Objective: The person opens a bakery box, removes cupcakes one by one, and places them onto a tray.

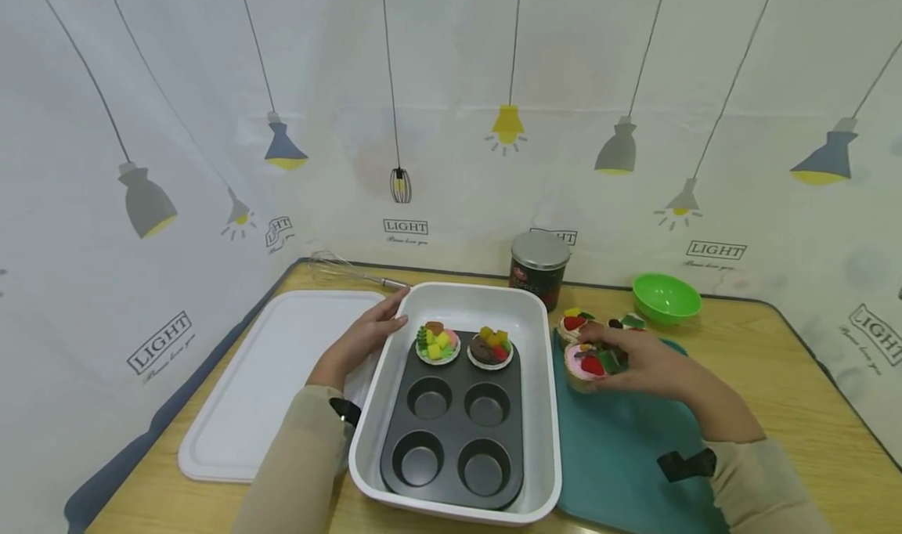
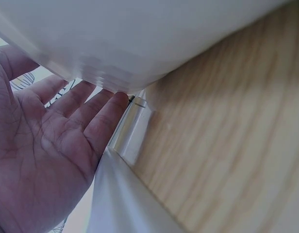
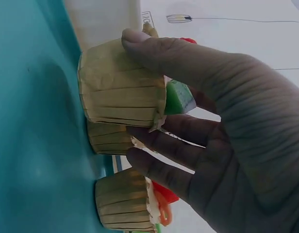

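My left hand (image 1: 362,342) rests against the outer left wall of a white deep tray (image 1: 362,440), its fingers lightly bent along the wall in the left wrist view. Inside the tray lies a dark muffin pan (image 1: 458,409); two decorated cupcakes (image 1: 438,343) fill its far cups. With my right hand (image 1: 651,366) I grip a pink-topped cupcake (image 1: 579,372) bearing a strawberry, beside the tray's right wall. In the right wrist view my thumb lies on its pleated paper wrapper (image 3: 120,87). Other cupcakes (image 3: 123,201) stand close to my lower fingers on the teal board (image 1: 606,456).
A white board (image 1: 261,393) lies left of the tray, partly behind my left arm. At the back are a whisk (image 1: 352,268), a dark can with a silver lid (image 1: 539,268) and a green bowl (image 1: 665,297). A printed curtain hangs behind the table.
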Motion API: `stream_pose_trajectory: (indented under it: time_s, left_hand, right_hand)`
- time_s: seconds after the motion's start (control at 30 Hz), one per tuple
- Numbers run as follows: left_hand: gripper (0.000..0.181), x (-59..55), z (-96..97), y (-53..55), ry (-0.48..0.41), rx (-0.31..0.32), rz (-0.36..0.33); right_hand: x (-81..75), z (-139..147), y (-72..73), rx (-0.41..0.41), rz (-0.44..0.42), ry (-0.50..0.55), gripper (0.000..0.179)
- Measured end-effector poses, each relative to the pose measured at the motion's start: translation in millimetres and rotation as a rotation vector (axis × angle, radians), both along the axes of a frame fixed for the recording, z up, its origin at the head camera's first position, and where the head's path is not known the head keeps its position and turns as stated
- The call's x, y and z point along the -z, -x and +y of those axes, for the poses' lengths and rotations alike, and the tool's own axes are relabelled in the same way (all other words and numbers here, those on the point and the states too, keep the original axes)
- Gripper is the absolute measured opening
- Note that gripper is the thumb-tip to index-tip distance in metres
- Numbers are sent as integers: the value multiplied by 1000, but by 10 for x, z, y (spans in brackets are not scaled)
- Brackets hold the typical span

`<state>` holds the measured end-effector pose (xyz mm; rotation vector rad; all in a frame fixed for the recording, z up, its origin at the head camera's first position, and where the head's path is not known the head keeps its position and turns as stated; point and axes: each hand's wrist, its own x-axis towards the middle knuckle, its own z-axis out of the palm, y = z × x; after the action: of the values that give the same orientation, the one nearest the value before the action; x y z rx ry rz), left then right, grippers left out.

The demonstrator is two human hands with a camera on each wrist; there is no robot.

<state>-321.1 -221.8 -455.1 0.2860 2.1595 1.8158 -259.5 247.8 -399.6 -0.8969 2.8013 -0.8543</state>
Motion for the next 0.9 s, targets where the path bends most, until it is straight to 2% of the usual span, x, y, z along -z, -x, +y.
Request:
stream_pose_trajectory:
  time_s: [0.37,0.9]
  left_hand:
    - [63,-20,12,13,16,-15,-11]
    - [67,21,-18,10,-13,23,16]
  right_hand:
    - [62,-4,4,14,-48,-47,70]
    - [91,-57,-5,37,-99,-50,72]
